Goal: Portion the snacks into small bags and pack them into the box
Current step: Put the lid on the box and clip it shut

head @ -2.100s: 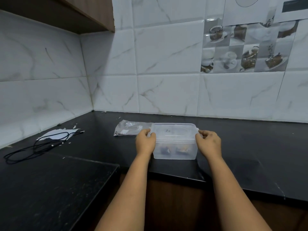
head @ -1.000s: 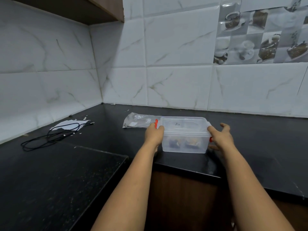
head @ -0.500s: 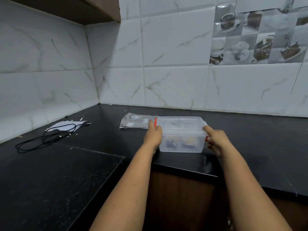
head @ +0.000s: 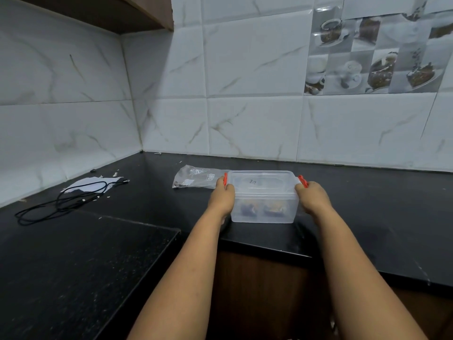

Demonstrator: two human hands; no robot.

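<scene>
While the clear box (head: 264,197) sat lidded near the front edge of the black counter (head: 367,217), the left hand (head: 221,198) and right hand (head: 312,198) gripped its two ends, fingers curled at the orange clips (head: 303,181). Small dark packets showed inside. A plastic bag (head: 196,177) lay flat just behind the box's left end.

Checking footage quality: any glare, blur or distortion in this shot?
Head view: dim, even light; glare on the picture tiles; wide-angle bend in the wall lines; box contents hazy through the plastic; hands fairly sharp.
</scene>
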